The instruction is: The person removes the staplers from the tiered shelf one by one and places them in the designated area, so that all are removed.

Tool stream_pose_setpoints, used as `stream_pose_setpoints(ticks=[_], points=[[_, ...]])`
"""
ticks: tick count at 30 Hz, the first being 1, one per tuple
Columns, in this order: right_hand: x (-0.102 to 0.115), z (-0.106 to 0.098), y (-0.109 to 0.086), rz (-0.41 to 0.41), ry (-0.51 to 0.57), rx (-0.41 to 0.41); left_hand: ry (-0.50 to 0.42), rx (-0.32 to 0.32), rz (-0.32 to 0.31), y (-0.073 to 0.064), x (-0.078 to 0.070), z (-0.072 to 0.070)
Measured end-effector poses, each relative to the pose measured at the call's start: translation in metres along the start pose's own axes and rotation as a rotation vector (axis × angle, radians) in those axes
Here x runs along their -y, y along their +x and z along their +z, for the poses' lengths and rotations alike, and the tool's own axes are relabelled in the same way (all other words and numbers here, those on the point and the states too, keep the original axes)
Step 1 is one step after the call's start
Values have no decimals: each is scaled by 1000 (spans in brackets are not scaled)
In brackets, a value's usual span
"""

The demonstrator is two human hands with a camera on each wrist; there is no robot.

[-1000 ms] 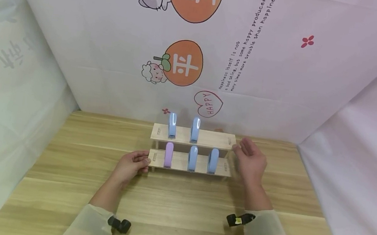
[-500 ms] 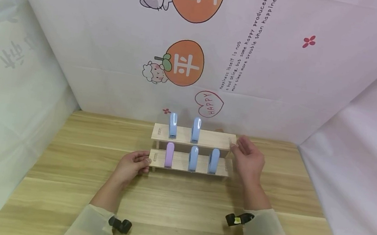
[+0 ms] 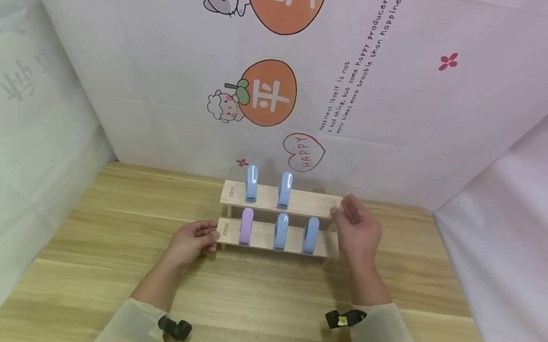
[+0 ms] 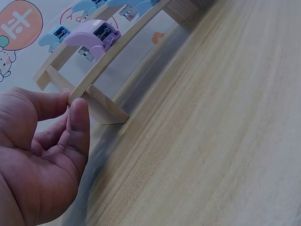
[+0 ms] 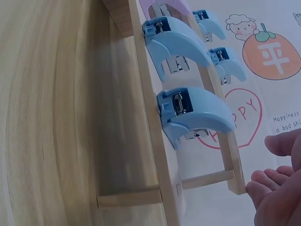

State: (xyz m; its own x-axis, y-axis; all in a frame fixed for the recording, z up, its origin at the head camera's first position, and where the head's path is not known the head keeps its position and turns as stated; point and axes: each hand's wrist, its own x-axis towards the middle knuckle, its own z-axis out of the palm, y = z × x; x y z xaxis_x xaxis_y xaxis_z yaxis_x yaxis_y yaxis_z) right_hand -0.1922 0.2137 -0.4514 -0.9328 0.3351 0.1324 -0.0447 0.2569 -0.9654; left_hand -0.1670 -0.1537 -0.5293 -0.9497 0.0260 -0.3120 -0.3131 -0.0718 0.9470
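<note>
A two-tier wooden rack stands at the back of the table, with an upper shelf (image 3: 308, 203) and a lower shelf (image 3: 262, 233). Two light blue staplers, a left one (image 3: 251, 183) and a right one (image 3: 285, 190), stand on the upper tier. The lower one bears a purple stapler (image 3: 246, 226) and two more blue staplers, one mid-shelf (image 3: 281, 231) and one further right (image 5: 200, 110). My left hand (image 4: 47, 146) pinches the lower shelf's left end between thumb and finger. At the upper shelf's right end, my right hand (image 3: 359, 234) has its thumb and fingers apart, a fingertip right at the shelf's end.
The rack rests on a wood-grain table (image 3: 256, 307). Close behind it rises a white printed cloth (image 3: 383, 168), and more white cloth hangs along the left (image 3: 20, 161) and right sides (image 3: 515, 237). Both wrists wear small black cameras.
My right hand has shifted slightly left, its thumb now overlapping the upper shelf's right end. The left hand keeps its pinch, and the staplers stay in place.
</note>
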Motion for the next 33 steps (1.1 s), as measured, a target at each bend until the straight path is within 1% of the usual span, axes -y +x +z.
stream_pose_setpoints(ticks=[3,10,17,26,33], points=[[1,2,0,-7,-1,0,1,4,1,0,1,0],[3,7,0,4,6,4,-3,5,-1,0,1,0],[6,11,0,1,-12,16,-3,0,0,0,1,0],[9,21,-4,-3,72,57,1,3,4,1,1,0],[11,27,-7,-9,40,74,0,8,1,3,3,-2]])
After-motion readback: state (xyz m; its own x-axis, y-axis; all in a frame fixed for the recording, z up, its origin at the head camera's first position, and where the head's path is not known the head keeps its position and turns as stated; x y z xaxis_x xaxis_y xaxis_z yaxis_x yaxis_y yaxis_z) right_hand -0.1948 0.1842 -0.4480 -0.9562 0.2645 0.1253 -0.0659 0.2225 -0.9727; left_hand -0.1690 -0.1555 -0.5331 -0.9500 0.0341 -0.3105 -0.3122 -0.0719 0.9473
